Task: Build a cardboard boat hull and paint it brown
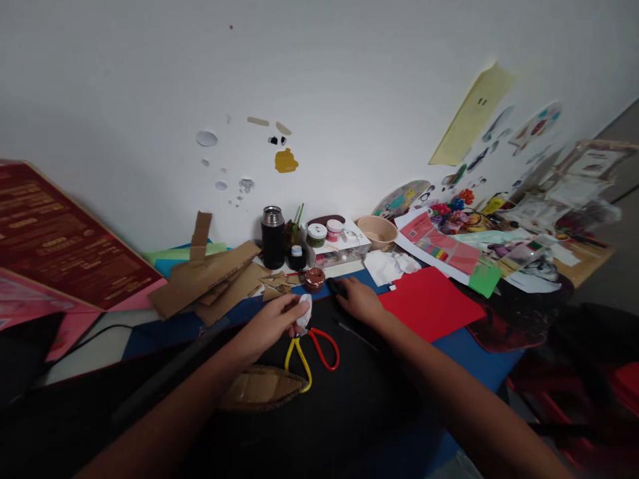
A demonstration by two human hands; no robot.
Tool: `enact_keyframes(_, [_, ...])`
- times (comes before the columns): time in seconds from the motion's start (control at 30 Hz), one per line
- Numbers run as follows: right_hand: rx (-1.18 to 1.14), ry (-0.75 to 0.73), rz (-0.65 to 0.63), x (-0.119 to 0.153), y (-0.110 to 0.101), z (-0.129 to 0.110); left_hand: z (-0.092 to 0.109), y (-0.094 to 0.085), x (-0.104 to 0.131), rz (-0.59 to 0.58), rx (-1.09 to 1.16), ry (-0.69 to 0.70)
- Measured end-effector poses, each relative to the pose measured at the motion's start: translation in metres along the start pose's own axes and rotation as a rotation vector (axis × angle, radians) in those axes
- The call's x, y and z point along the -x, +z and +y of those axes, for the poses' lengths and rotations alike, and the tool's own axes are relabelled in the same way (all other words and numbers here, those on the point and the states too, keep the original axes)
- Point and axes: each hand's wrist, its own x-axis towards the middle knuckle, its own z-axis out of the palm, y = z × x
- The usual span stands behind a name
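My left hand (282,318) pinches a small white piece (305,311), perhaps a lid or paper, just above a pair of scissors. The scissors, with one yellow and one red handle (325,350), lie on the black mat (349,412). My right hand (358,299) is closed on a small black object (336,287) at the mat's far edge. A jar of brown paint (314,279) stands between and beyond my hands. A boat-shaped cardboard piece (264,388) lies on the mat beside the yellow handle, under my left forearm. A thin tool (355,334) lies near my right wrist.
Cardboard scraps (214,279) are piled at the back left. A black flask (273,239), paint jars (325,233) and a bowl (377,232) stand along the wall. Red paper (432,304) and crumpled tissue (389,266) lie right of my right hand. A red board (64,239) leans at left.
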Motion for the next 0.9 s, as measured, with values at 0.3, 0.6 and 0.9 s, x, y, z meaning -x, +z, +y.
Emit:
enact_keyframes(0.3, [-0.244, -0.058, -0.004, 0.047, 0.001, 0.025, 0.04, 0.027, -0.082, 0.098, -0.645, 0.17])
enact_keyframes(0.6, [-0.073, 0.094, 0.068, 0.05, 0.018, -0.003, 0.055, 0.08, -0.162, -0.007, -1.038, 0.011])
enact_keyframes(0.9, [-0.071, 0.117, 0.165, 0.056, 0.032, -0.003, 0.047, 0.081, -0.189, -0.147, -1.065, -0.195])
